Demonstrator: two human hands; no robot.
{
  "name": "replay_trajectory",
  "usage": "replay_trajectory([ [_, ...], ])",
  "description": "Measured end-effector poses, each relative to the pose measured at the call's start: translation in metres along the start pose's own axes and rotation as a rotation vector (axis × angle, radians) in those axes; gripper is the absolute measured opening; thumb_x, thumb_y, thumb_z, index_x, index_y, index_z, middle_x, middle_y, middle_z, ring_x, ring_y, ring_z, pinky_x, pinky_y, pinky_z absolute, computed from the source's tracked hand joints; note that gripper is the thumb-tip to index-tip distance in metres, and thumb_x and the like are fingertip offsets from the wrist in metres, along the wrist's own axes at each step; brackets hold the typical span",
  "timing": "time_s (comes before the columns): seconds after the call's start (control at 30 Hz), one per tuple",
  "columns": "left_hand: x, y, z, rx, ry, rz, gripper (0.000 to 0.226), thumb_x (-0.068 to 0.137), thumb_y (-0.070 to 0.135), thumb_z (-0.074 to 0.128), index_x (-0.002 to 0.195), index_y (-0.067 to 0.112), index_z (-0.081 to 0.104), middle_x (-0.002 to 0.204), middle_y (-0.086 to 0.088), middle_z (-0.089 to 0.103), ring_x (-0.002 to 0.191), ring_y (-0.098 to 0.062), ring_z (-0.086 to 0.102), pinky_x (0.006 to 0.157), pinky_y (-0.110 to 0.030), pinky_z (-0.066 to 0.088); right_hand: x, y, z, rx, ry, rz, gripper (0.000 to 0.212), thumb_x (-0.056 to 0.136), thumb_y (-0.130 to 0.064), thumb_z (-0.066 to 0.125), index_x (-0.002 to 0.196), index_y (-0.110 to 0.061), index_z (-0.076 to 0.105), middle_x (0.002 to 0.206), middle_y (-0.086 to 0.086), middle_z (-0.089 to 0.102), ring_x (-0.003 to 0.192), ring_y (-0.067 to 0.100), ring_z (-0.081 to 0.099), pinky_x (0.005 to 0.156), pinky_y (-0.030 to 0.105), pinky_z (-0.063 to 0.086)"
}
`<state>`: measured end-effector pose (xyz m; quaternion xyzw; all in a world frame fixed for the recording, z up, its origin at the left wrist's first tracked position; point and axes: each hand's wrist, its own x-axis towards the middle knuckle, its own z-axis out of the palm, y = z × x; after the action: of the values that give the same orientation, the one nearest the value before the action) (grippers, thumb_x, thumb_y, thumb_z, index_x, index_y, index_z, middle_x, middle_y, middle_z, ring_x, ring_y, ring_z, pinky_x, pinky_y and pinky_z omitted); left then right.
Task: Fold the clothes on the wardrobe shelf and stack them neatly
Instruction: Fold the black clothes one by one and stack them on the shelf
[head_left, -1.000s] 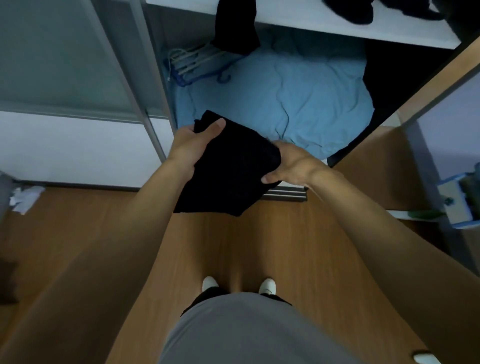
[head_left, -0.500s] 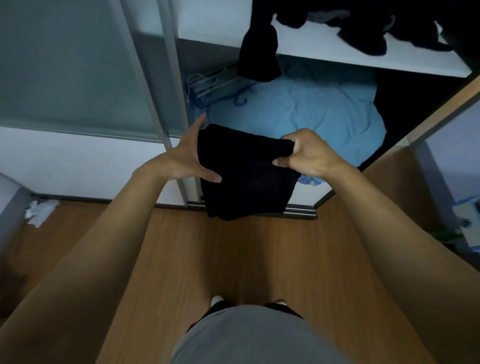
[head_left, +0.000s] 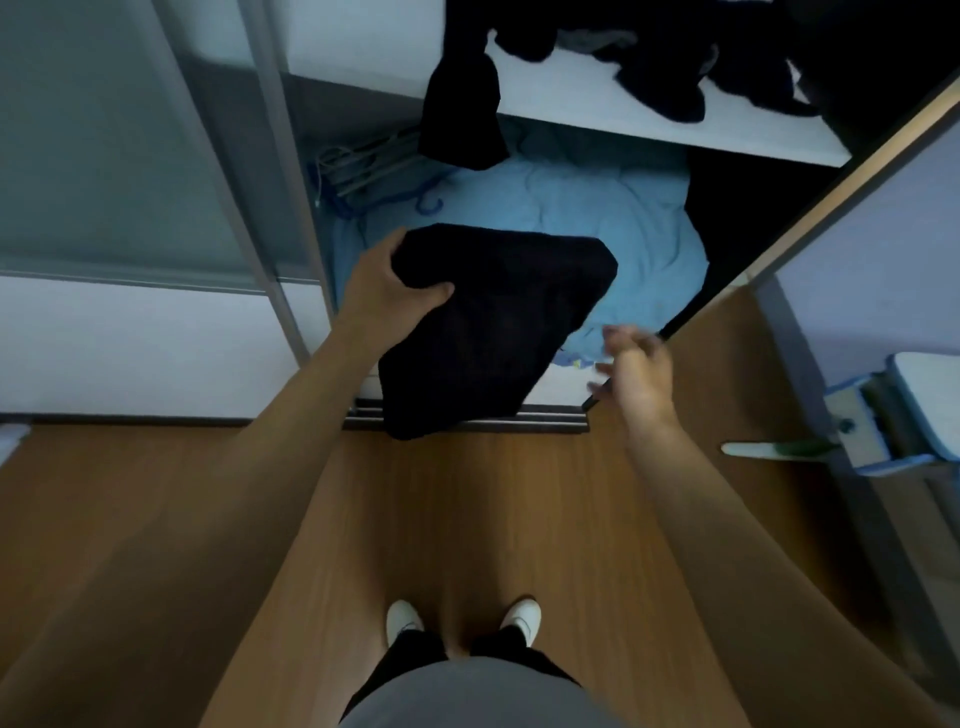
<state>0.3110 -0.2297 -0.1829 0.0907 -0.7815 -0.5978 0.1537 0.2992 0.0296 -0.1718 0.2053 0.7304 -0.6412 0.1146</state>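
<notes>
Folded black garment held in the air, below and in front of the shelf, lower corner hanging down. Left hand grips its upper left corner, thumb on top, fingers curled under. Right hand just right of the garment, not touching it; blurred, fingers loosely spread, holding nothing. On the shelf: a heap of dark clothes, unfolded. One black piece droops over the shelf's front edge. Under the shelf: rumpled blue bedding, with hangers at its left.
</notes>
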Motion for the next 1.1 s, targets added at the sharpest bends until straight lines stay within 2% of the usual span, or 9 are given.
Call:
replay_trajectory([
  [0.1, 0.01, 0.025, 0.002, -0.051, 0.042, 0.038, 0.047, 0.07, 0.015, 0.086, 0.092, 0.046, 0.057, 0.089, 0.032, 0.065, 0.085, 0.022, 0.056, 0.075, -0.007, 0.045, 0.007, 0.01, 0.004, 0.387, -0.562, 0.639, 0.106, 0.083, -0.084, 0.036, 0.135, 0.007, 0.049, 0.129, 0.028, 0.062, 0.122, 0.044, 0.057, 0.095, 0.06, 0.048],
  [0.2, 0.021, 0.051, -0.009, -0.152, -0.034, 0.118, 0.054, 0.067, 0.012, 0.088, 0.097, 0.047, 0.061, 0.098, 0.032, 0.069, 0.099, 0.012, 0.062, 0.087, -0.015, 0.051, 0.033, -0.019, 0.012, 0.902, -0.732, 0.696, 0.132, 0.072, -0.091, 0.038, 0.146, 0.015, 0.014, 0.145, 0.046, 0.034, 0.134, 0.06, 0.037, 0.111, 0.067, 0.032],
  [0.27, 0.024, 0.067, -0.019, -0.168, -0.159, 0.225, 0.051, 0.068, 0.006, 0.088, 0.104, 0.036, 0.067, 0.105, 0.021, 0.071, 0.107, 0.0, 0.064, 0.094, -0.023, 0.052, 0.048, -0.05, 0.011, 1.029, -0.707, 0.528, 0.118, 0.076, -0.084, 0.047, 0.149, 0.006, 0.021, 0.148, 0.042, 0.032, 0.136, 0.057, 0.037, 0.111, 0.065, 0.035],
  [0.43, 0.04, 0.084, -0.041, 0.027, -0.331, 0.491, 0.052, 0.074, 0.003, 0.082, 0.12, 0.008, 0.059, 0.146, -0.008, 0.046, 0.138, -0.02, 0.044, 0.12, -0.039, 0.031, 0.078, -0.116, 0.018, 0.403, -0.386, -0.055, 0.042, 0.097, -0.047, 0.054, 0.114, -0.011, 0.069, 0.113, 0.009, 0.072, 0.106, 0.028, 0.068, 0.093, 0.047, 0.055],
  [0.53, 0.058, 0.081, -0.057, -0.037, -0.355, 0.378, 0.077, 0.077, 0.0, 0.079, 0.141, 0.03, 0.05, 0.157, 0.008, 0.032, 0.146, -0.01, 0.033, 0.117, -0.028, 0.034, 0.076, -0.153, 0.038, 0.421, -0.492, -0.05, 0.026, 0.088, -0.029, 0.065, 0.064, -0.02, 0.071, 0.066, 0.001, 0.067, 0.064, 0.018, 0.068, 0.063, 0.032, 0.056],
  [0.6, 0.067, 0.078, -0.07, -0.502, -0.412, 0.147, 0.083, 0.074, -0.006, 0.075, 0.144, 0.027, 0.047, 0.148, 0.003, 0.049, 0.136, -0.017, 0.049, 0.103, -0.041, 0.05, 0.076, -0.165, 0.047, 0.524, -0.586, 0.005, 0.018, 0.07, -0.025, 0.075, 0.058, -0.022, 0.061, 0.064, -0.004, 0.059, 0.06, 0.015, 0.062, 0.069, 0.03, 0.053],
  [0.67, 0.084, 0.075, -0.08, -0.944, -0.419, -0.141, 0.08, 0.068, 0.011, 0.078, 0.142, 0.017, 0.048, 0.133, -0.008, 0.061, 0.118, -0.029, 0.064, 0.089, -0.049, 0.055, 0.074, -0.177, 0.054, 0.498, -0.683, -0.037, 0.011, 0.068, -0.022, 0.068, 0.058, -0.021, 0.063, 0.066, -0.005, 0.061, 0.061, 0.014, 0.063, 0.069, 0.03, 0.054],
  [0.8, 0.133, 0.082, -0.085, -0.782, -0.399, -0.263, 0.075, 0.085, 0.064, 0.06, 0.144, 0.019, 0.05, 0.137, -0.014, 0.061, 0.12, -0.029, 0.064, 0.09, -0.041, 0.054, 0.092, -0.215, 0.081, 0.331, -0.719, -0.127, 0.019, 0.08, -0.017, 0.057, 0.085, -0.011, 0.074, 0.081, 0.004, 0.071, 0.07, 0.018, 0.071, 0.066, 0.03, 0.059],
  [1.1, 0.265, 0.112, -0.088, -0.103, 0.211, -0.012, 0.007, 0.089, 0.026, 0.073, 0.095, 0.024, 0.072, 0.088, 0.009, 0.077, 0.082, -0.009, 0.074, 0.068, -0.02, 0.055, 0.201, -0.303, 0.187, 0.274, -0.819, -0.352, 0.036, 0.084, -0.04, 0.078, 0.115, -0.026, 0.066, 0.109, -0.001, 0.076, 0.103, 0.018, 0.072, 0.082, 0.031, 0.059],
])
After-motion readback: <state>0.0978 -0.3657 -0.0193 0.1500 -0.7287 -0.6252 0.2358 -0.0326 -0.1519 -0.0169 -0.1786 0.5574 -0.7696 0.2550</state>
